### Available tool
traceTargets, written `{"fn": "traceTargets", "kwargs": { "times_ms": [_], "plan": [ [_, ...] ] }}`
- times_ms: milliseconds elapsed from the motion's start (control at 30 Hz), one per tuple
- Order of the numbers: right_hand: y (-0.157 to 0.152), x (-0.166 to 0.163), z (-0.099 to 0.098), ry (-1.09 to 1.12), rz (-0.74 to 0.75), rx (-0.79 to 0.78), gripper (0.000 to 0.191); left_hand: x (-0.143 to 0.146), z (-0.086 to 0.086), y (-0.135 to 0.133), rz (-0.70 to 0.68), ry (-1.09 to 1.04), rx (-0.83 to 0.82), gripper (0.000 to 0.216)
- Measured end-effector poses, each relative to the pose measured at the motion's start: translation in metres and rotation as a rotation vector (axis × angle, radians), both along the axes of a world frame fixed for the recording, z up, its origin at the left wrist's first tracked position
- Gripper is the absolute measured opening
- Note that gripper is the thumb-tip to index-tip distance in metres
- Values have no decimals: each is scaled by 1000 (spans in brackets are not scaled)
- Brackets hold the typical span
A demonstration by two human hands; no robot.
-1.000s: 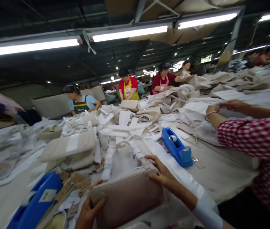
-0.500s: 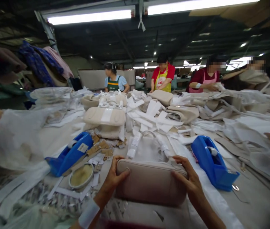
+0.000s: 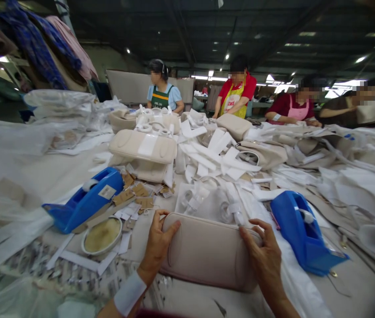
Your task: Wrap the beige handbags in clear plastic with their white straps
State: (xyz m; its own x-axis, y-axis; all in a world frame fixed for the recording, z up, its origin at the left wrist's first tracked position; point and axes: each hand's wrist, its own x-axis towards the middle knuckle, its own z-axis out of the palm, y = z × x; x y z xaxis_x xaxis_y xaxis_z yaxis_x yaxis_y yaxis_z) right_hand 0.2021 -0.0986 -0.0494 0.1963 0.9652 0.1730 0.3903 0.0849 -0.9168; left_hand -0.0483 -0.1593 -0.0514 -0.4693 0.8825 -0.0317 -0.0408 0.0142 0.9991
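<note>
A beige leather handbag (image 3: 207,251) lies on the table in front of me, its handles wrapped in white paper and plastic behind it. My left hand (image 3: 157,243) grips the bag's left end, thumb on top. My right hand (image 3: 263,256) holds the bag's right end, fingers curled over its upper edge. A white band sits on my left wrist.
A blue tape dispenser (image 3: 84,203) lies to the left, another blue tape dispenser (image 3: 302,234) to the right. A round tin (image 3: 103,236) sits near my left hand. More beige bags (image 3: 143,148), white paper strips and brown tags cover the table. Several people work at the far side.
The view has swung left and down, so the bag now sits centred. Both hands have stayed on the bag's ends; the checked-sleeved person at the right has left view.
</note>
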Motion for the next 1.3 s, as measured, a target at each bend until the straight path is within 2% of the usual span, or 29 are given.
{"fn": "traceTargets", "kwargs": {
  "times_ms": [133, 267, 467, 567, 667, 733, 800, 833, 900, 967, 1033, 1100, 1167, 1300],
  "plan": [
    [19, -2, -15, -94, 71, -115, 54, -1, -10, 9, 73, 226, -86, 38],
    [31, -2, -27, -240, 87, -105, 56, 0, -13, 13, 108, 434, -60, 28],
    [15, 3, -32, -339, 126, -163, 50, -4, -15, 0, 46, 593, 10, 25],
    [3, 0, -23, -542, 66, -16, 42, -5, -17, -6, 16, 687, 2, 23],
    [-3, -14, 0, -735, 6, 294, 29, -4, -20, -6, -3, 735, -22, 23],
    [-3, -31, 14, -772, 151, 449, 19, -4, -21, -5, -11, 750, -19, 24],
    [-2, -51, 19, -782, 382, 529, 21, -5, -19, -6, -22, 773, -16, 25],
    [0, -61, 17, -781, 477, 532, 25, -6, -17, -7, -22, 806, -26, 26],
    [4, -76, 8, -789, 556, 515, 32, -6, -9, -9, 15, 941, -67, 26],
    [7, -85, -3, -804, 555, 510, 37, -5, 2, -6, 70, 1106, -61, 23],
    [10, -88, -12, -826, 540, 523, 38, 0, 11, 2, 73, 1201, 30, 27],
    [11, -87, -18, -842, 525, 555, 35, 8, 17, 15, 26, 1211, 120, 35],
    [13, -86, -22, -837, 508, 602, 32, 17, 20, 30, -9, 1214, 139, 38],
    [18, -86, -32, -799, 473, 681, 35, 28, 22, 52, 5, 1267, 98, 27]
  ]
}}
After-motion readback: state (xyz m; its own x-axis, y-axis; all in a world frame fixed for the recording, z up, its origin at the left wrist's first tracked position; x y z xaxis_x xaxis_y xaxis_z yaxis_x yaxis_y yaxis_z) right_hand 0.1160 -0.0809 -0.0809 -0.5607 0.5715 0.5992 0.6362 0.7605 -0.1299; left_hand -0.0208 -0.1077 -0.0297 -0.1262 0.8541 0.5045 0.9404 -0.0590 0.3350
